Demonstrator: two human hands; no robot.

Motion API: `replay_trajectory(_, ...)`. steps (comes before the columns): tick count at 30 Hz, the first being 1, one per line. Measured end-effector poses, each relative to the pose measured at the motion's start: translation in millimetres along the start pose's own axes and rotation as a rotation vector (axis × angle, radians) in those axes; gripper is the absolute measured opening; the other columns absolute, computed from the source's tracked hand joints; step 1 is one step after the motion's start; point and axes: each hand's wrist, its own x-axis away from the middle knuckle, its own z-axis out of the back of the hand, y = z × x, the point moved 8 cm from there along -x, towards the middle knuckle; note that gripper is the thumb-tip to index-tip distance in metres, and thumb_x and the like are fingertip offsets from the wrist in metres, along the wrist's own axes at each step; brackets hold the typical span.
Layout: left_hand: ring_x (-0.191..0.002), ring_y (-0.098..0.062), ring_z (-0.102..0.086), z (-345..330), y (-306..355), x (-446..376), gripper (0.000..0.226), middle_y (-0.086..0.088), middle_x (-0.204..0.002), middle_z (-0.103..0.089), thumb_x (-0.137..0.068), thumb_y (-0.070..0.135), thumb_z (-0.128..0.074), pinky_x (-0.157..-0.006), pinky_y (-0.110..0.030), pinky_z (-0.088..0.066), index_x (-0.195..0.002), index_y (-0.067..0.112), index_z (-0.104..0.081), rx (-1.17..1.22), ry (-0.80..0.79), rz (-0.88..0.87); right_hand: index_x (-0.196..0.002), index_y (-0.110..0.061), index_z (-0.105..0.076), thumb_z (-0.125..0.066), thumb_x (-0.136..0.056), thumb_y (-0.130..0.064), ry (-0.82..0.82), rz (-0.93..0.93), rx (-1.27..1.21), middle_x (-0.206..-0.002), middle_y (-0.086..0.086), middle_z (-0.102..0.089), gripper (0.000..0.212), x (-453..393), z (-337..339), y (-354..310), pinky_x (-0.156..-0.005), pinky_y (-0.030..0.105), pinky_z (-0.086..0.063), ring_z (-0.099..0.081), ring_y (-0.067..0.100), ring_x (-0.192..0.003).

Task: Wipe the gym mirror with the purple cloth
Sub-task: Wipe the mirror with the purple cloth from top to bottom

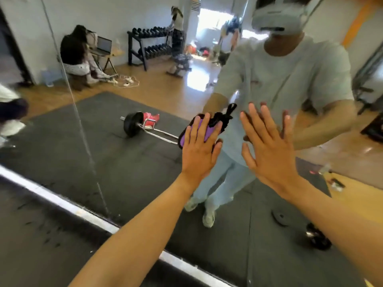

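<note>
The left hand (200, 147) lies flat with straight fingers, pressing the purple cloth (204, 130) against the gym mirror (128, 166). The cloth sits under its palm and fingers, its dark edge sticking out past the fingertips. Just beside it, the right hand (267, 149) spreads wide, fingers straight, flat toward the glass, holding nothing.

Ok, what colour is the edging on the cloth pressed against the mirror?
Black edging round the purple cloth, clearest in the head view.
</note>
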Motion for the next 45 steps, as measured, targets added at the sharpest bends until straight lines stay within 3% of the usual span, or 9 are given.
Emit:
replay_trajectory(13, -0.163, -0.03, -0.008, -22.9, -169.2, 122.4, 0.076, -0.015, -0.176, -0.001, -0.105, 0.062, -0.03, -0.131, -0.047, -0.015, -0.169, 0.024, -0.013, 0.656, 0.323, 1.428, -0.167, -0.021, -0.004, -0.035, -0.107, -0.037, -0.153, 0.117, 0.014, -0.175, 0.003, 0.0, 0.07, -29.8, -54.0, -103.9, -0.125, 0.06, 0.004, 0.0, 0.023, -0.162)
replay_trajectory(15, -0.163, -0.03, -0.006, -12.6, -159.1, 92.6, 0.083, -0.014, -0.175, 0.001, -0.103, 0.072, -0.018, -0.132, -0.046, -0.01, -0.168, 0.022, -0.01, 0.596, 0.274, 1.313, -0.167, -0.022, -0.005, -0.035, -0.107, -0.036, -0.15, 0.094, 0.01, -0.175, 0.002, -0.001, 0.069, -34.2, -53.6, -106.5, -0.125, 0.061, 0.002, 0.001, 0.022, -0.162)
replay_trajectory(19, -0.162, -0.028, 0.003, 21.1, -103.4, -0.3, 0.061, -0.003, -0.174, 0.012, -0.112, 0.05, -0.009, -0.131, -0.051, -0.005, -0.166, 0.021, -0.007, 0.304, 0.139, 0.483, -0.167, -0.021, -0.006, -0.034, -0.109, -0.026, -0.135, 0.081, 0.003, -0.175, 0.001, -0.001, 0.064, -41.2, -51.0, -107.5, -0.126, 0.056, 0.005, 0.001, 0.02, -0.162)
replay_trajectory(23, -0.16, -0.029, -0.018, 44.7, -122.8, -41.4, 0.059, -0.018, -0.166, -0.038, -0.112, 0.04, -0.019, -0.13, -0.046, -0.007, -0.156, 0.013, -0.048, 0.221, 0.065, 0.071, -0.167, -0.017, -0.009, -0.033, -0.109, -0.027, -0.113, 0.026, -0.013, -0.175, 0.003, -0.005, 0.063, -50.7, -50.5, -111.9, -0.125, 0.052, 0.011, -0.002, 0.024, -0.162)
replay_trajectory(26, -0.161, -0.031, -0.012, 38.6, -178.4, -10.1, 0.059, -0.018, -0.169, -0.029, -0.112, 0.04, -0.021, -0.131, -0.051, -0.01, -0.158, 0.01, -0.044, 0.26, 0.141, 0.328, -0.167, -0.016, -0.008, -0.034, -0.108, -0.029, -0.126, 0.033, -0.042, -0.175, 0.004, -0.004, 0.065, -63.6, -56.2, -131.2, -0.126, 0.055, 0.008, -0.001, 0.025, -0.162)
replay_trajectory(30, -0.161, -0.032, -0.012, 7.4, -262.0, 85.1, 0.061, -0.015, -0.175, -0.007, -0.11, 0.04, -0.028, -0.13, -0.05, -0.016, -0.167, 0.018, -0.024, 0.439, 0.27, 1.053, -0.167, -0.017, -0.007, -0.033, -0.107, -0.027, -0.155, 0.097, -0.049, -0.175, 0.002, -0.001, 0.067, -84.6, -71.4, -172.6, -0.125, 0.062, 0.001, 0.002, 0.023, -0.162)
replay_trajectory(36, -0.161, -0.024, -0.016, -19.5, -312.4, 185.1, 0.065, -0.007, -0.175, -0.015, -0.107, 0.05, -0.033, -0.131, -0.047, -0.017, -0.168, 0.032, -0.018, 0.74, 0.514, 1.698, -0.167, -0.017, -0.007, -0.036, -0.104, -0.031, -0.211, 0.211, 0.003, -0.175, 0.004, -0.002, 0.071, -88.9, -100.7, -229.5, -0.127, 0.058, 0.007, -0.002, 0.024, -0.162)
replay_trajectory(39, -0.163, -0.025, -0.001, -5.3, -299.5, 149.1, 0.058, -0.008, -0.177, 0.001, -0.115, 0.038, -0.029, -0.132, -0.04, -0.007, -0.168, 0.03, -0.009, 0.679, 0.361, 1.614, -0.167, -0.017, -0.006, -0.035, -0.103, -0.033, -0.231, 0.265, 0.023, -0.175, 0.004, -0.002, 0.072, -86.4, -110.5, -246.3, -0.127, 0.057, 0.008, -0.003, 0.025, -0.162)
replay_trajectory(45, -0.16, -0.015, 0.004, 56.6, -292.4, 4.5, 0.055, -0.005, -0.174, -0.007, -0.114, 0.028, -0.032, -0.132, -0.048, -0.005, -0.167, 0.018, -0.02, 0.467, 0.321, 0.757, -0.167, -0.017, -0.007, -0.032, -0.104, -0.037, -0.223, 0.263, -0.014, -0.175, 0.003, 0.0, 0.071, -89.6, -120.9, -254.8, -0.126, 0.059, 0.009, -0.001, 0.025, -0.162)
